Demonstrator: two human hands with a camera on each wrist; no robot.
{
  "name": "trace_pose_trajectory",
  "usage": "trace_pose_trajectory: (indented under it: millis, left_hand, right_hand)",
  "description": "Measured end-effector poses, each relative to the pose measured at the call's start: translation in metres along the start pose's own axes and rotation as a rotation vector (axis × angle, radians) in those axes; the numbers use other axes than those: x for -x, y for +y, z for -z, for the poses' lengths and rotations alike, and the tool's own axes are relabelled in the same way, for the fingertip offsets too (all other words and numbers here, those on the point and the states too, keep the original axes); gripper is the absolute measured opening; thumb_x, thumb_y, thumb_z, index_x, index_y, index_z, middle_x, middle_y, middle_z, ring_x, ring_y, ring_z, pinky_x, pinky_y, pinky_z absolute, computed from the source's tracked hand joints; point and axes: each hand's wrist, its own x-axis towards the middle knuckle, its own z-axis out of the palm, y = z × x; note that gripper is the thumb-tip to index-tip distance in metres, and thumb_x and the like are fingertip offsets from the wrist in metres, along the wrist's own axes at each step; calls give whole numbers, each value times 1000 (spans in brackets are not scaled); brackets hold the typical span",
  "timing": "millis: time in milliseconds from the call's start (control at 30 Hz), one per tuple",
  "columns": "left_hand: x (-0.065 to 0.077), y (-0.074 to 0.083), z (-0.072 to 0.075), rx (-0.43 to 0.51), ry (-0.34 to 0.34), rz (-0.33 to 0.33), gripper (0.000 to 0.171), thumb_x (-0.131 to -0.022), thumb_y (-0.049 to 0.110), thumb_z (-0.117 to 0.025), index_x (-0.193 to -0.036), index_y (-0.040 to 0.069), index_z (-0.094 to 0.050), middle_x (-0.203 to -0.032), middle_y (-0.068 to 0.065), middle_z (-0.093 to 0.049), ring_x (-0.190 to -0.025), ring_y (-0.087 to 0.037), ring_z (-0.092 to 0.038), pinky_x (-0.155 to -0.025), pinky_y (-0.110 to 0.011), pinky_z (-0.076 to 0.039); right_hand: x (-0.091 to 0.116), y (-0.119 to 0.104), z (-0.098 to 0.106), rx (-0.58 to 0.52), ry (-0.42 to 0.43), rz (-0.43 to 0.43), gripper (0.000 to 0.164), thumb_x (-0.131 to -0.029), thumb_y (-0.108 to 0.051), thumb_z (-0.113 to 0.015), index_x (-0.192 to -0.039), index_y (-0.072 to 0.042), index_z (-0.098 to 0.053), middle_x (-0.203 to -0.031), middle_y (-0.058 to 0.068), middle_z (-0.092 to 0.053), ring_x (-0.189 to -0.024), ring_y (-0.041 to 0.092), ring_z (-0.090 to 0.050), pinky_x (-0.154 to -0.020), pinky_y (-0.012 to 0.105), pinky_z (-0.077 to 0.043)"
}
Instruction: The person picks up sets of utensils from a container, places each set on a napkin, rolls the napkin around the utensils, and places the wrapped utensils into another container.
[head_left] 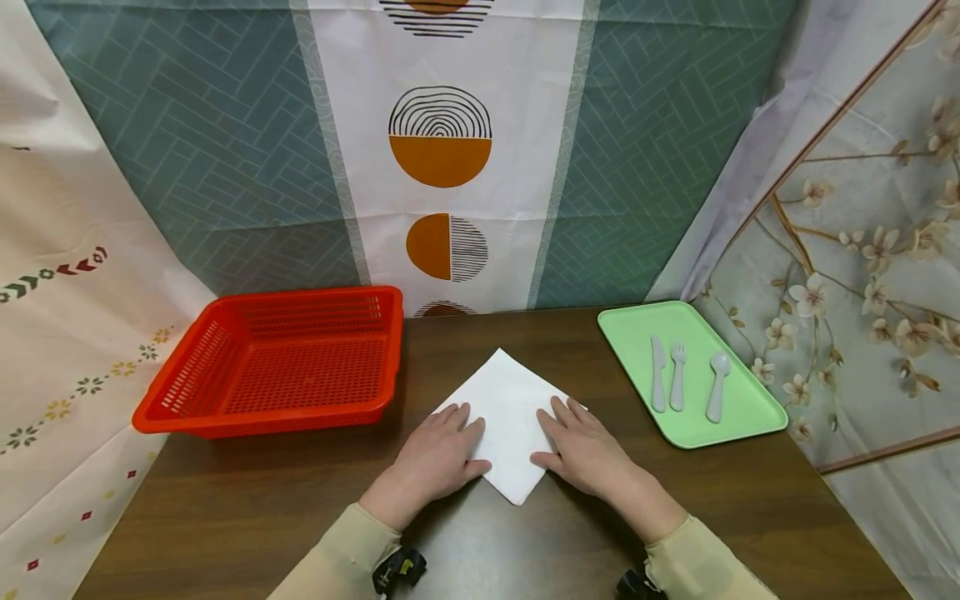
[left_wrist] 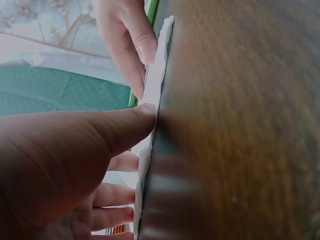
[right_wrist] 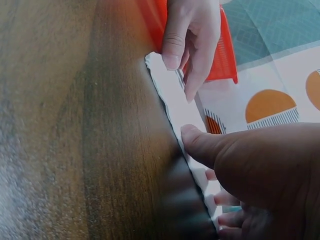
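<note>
White napkin lies flat on the brown table, turned as a diamond; one corner points away from the person toward the patterned backdrop, the opposite corner points back between the two wrists; its long diagonal thus runs straight out from the person; left hand rests on the napkin's left corner, fingers straight and flat, gripping nothing; right hand rests on the napkin's right corner likewise, fingers extended, palm down, nothing clasped; the two hands sit level with each other either side of the napkin's midline, neither nearer to it than the other; left wrist view shows the left thumb touching the napkin edge where it meets the wood; right wrist view shows the right thumb at the opposite edge; judgement: any fold would turn on that near-far diagonal, both hands equally placed; red basket stands left of the napkin, near but apart; green tray stands right of the napkin, carrying a pale knife, fork and spoon side by side, handles toward the person.
</note>
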Motion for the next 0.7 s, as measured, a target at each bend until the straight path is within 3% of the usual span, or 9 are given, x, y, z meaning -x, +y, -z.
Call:
trace_pose_trajectory:
  millis: [300, 700]
  left_hand:
    - [-1, 0, -1, -4, -12, -2, 68, -100, 50, -78, -153, 9, -66, -161, -23, -56, -149, -42, -52, -124, -56, -41]
    - [2, 1, 1, -9, 2, -11, 66, -101, 48, -79, -152, 7, -67, -160, -24, -56, -148, -44, -53, -123, -57, -42]
  right_hand:
    - [-1, 3, -1, 1, 42, 6, 69, -104, -40, -78, -157, -1, -59, -167, 30, -46, -159, 50, -34, -127, 61, -33]
    - [9, 15, 6, 61, 229, 39, 69, -101, -39, -82, -153, 1, -62, -162, 28, -52, -154, 48, -45, -123, 62, -39]
